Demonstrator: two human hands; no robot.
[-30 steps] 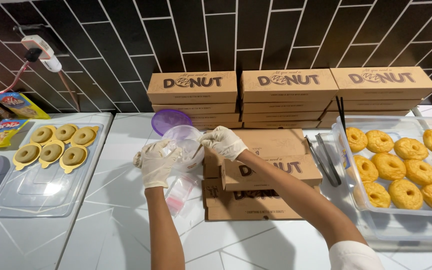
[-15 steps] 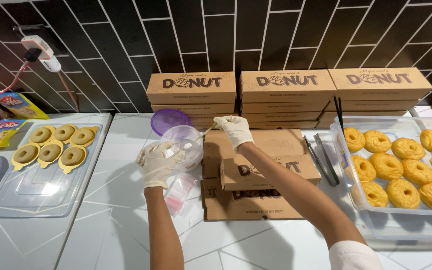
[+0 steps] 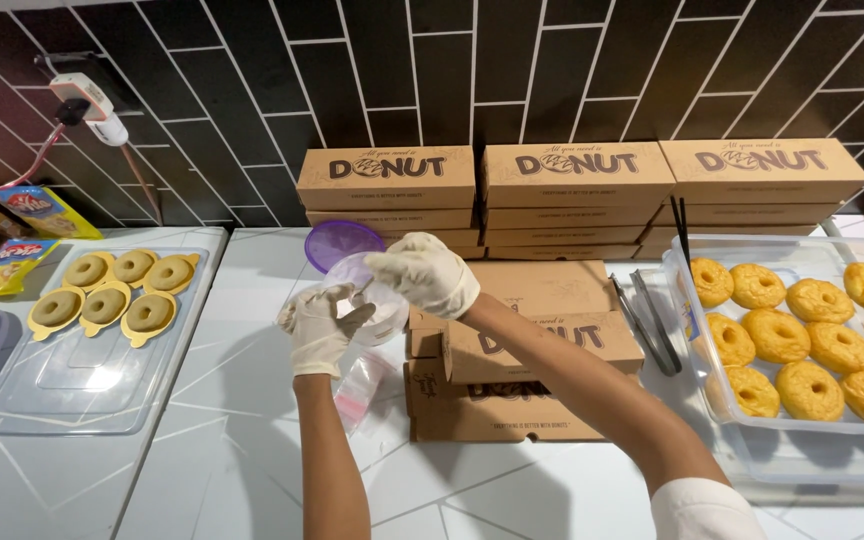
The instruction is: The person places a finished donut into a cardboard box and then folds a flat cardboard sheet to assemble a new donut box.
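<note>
Both hands wear thin white disposable gloves. The glove on the left hand (image 3: 320, 328) is wrinkled and ends at the wrist with a loose edge. The glove on the right hand (image 3: 428, 272) looks a little tighter and also stops at the wrist. Both forearms are bare. At the right upper arm shows a short white sleeve (image 3: 704, 508).

We see our two gloved hands meet over the white table (image 3: 202, 470); the left hand (image 3: 320, 328) cups a clear plastic tub (image 3: 377, 310), the right hand (image 3: 427, 272) pinches at its rim; a purple lid (image 3: 337, 243) lies just behind; flat brown boxes (image 3: 532, 350) lie beside; a clear tray (image 3: 752, 450) of donuts (image 3: 812, 345) sits at right.
</note>
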